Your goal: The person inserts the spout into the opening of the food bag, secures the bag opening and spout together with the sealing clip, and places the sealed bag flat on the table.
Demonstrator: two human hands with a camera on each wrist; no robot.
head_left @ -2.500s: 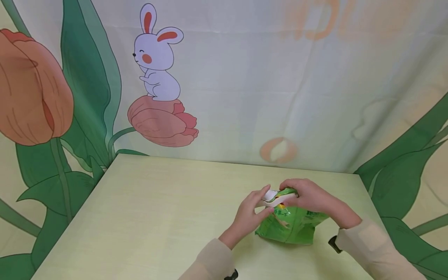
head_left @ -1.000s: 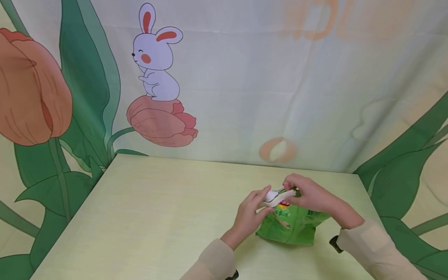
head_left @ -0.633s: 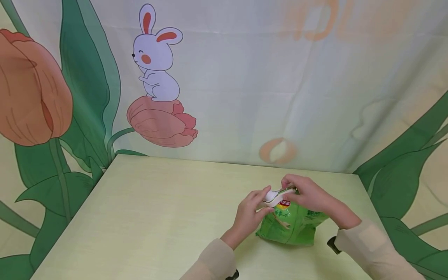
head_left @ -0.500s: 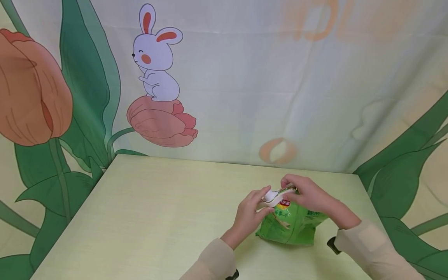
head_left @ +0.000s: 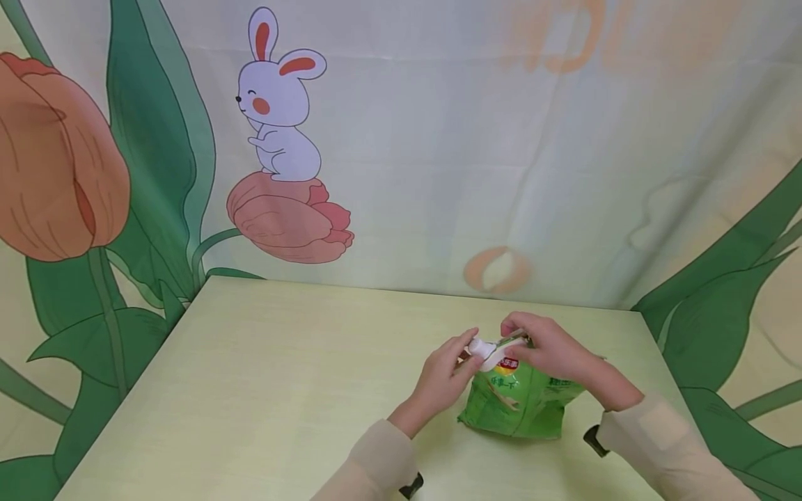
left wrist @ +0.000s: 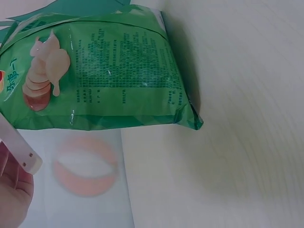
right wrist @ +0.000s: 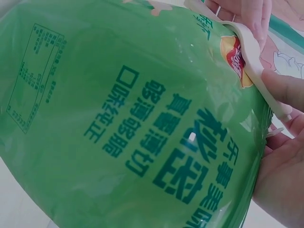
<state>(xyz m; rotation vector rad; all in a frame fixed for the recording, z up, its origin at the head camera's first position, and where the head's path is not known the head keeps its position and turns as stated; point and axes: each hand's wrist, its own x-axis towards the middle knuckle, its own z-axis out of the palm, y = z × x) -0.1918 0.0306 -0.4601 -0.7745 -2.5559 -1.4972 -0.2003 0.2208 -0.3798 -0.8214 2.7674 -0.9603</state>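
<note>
A green potato chip bag (head_left: pixel 516 403) sits on the table, its top edge gathered in a white bag clip (head_left: pixel 498 353) with a round white cap at its left end. My left hand (head_left: pixel 438 376) holds the capped end between thumb and fingers. My right hand (head_left: pixel 545 344) pinches the clip's other end together with the bag's top edge. In the right wrist view the white clip (right wrist: pixel 251 57) runs along the bag's mouth, with my right thumb pressing on it. One clip arm's tip (left wrist: pixel 31 163) shows in the left wrist view. The bag's contents are hidden.
The pale yellow table (head_left: pixel 282 376) stretches out to the left of the bag. Behind it hangs a light cloth (head_left: pixel 407 174) printed with a rabbit, tulips and leaves. Dark wrist devices show at both sleeves.
My left hand has slid slightly left along the clip, its thumb now nearer the white cap. My right hand has shifted only a little on the other end. The bag stays in place.
</note>
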